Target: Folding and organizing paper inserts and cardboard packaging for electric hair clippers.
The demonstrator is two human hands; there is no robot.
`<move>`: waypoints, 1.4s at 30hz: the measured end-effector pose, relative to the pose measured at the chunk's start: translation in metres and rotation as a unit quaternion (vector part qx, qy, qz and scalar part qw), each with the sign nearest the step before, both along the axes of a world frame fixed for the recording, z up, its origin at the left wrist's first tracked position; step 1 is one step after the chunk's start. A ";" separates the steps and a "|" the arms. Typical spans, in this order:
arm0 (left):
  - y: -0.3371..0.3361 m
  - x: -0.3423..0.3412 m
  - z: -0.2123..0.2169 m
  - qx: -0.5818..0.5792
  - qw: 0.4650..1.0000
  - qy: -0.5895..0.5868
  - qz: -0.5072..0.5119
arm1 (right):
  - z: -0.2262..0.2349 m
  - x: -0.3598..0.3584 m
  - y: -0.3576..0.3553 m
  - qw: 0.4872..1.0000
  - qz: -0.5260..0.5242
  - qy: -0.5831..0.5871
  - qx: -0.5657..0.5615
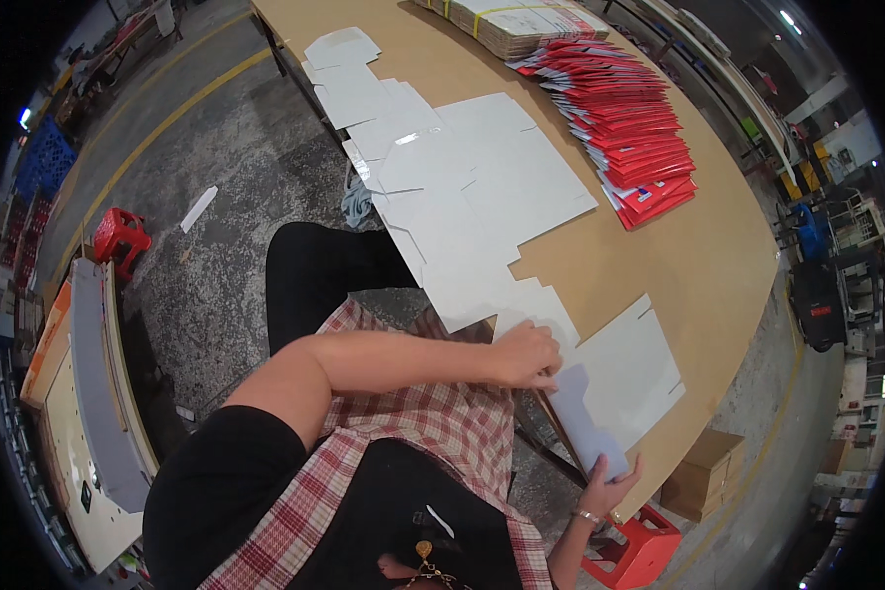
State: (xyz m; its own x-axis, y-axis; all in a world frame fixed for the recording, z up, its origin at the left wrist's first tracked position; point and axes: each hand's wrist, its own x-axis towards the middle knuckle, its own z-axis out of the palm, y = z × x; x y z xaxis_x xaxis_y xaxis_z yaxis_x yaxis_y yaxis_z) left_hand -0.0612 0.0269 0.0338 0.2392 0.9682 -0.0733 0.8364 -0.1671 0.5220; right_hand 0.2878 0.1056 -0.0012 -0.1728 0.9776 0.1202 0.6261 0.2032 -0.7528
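A white carton blank (631, 379) lies at the near end of the tan table, its long near strip folded up and looking bluish in shade. My left hand (529, 354) reaches across from the left, fingers curled closed on the near edge of this strip. At the strip's other end is my right hand (612, 489), a bracelet on its wrist. Its thumb and fingers are either side of the carton's corner, beside the table corner. More flat white carton blanks (462, 167) overlap along the table's left edge, one with shiny clear tape on it.
A long row of red packets (624, 128) leans on the table's far right, by a strapped stack of flat cardboard (521, 25). Red stools (639, 551) (121, 233) stand on the floor, one under the near corner. A brown box (703, 474) sits right of the table.
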 end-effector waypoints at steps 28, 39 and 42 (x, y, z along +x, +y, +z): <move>0.035 0.039 -0.039 0.111 0.990 0.061 0.056 | 0.003 -0.078 0.001 0.867 0.414 -0.186 0.204; 0.036 0.117 -0.094 -0.004 0.935 0.344 0.086 | 0.052 -0.129 -0.018 0.783 0.418 -0.343 0.309; 0.026 0.136 -0.103 0.098 0.947 0.251 0.173 | 0.055 -0.136 -0.019 0.780 0.414 -0.372 0.284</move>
